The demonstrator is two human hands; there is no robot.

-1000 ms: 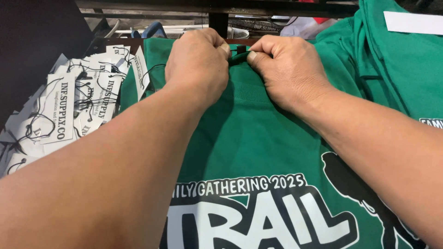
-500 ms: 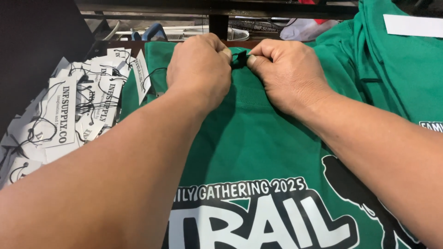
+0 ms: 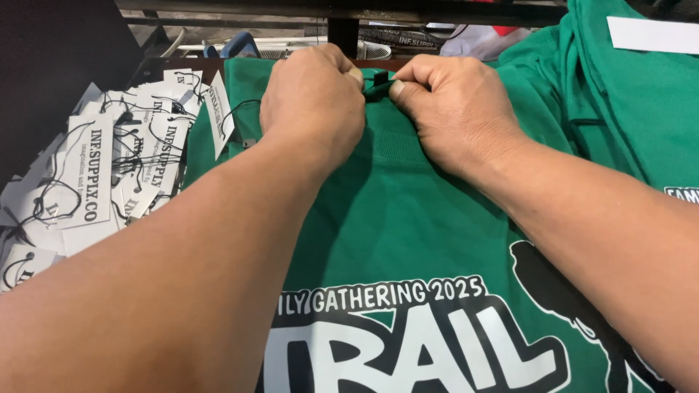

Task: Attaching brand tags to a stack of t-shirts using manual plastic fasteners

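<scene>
My left hand: my left hand [image 3: 313,109] is curled into a loose fist at the collar of the green T-shirt [image 3: 408,233], thumb and forefinger pinching a small black cord [image 3: 377,86] at the neckline.
My right hand: my right hand [image 3: 451,109] sits just beside the left, knuckles up, its thumb and forefinger pinched on the other end of the same cord; the two thumbs nearly meet.
Black cord: it runs between my fingertips, right at the far edge of the shirt's collar; most of it is hidden under my fingers, so I cannot tell how it is fastened.
Green T-shirt: it lies flat beneath both my hands and forearms, collar away from me, with white and black printed lettering and a black figure on the part nearest me, below my wrists.
Paper hang tags: a heap of white paper hang tags [image 3: 95,175] with thin black strings lies well off to the left of my left hand; one tag [image 3: 218,120] hangs at the shirt's left shoulder, near that hand.
More green shirts: a pile of green shirts [image 3: 626,102] lies to the right of my right hand, with a white label [image 3: 652,35] on top.
Beyond my hands: a dark rail [image 3: 342,29] crosses just past my knuckles.
</scene>
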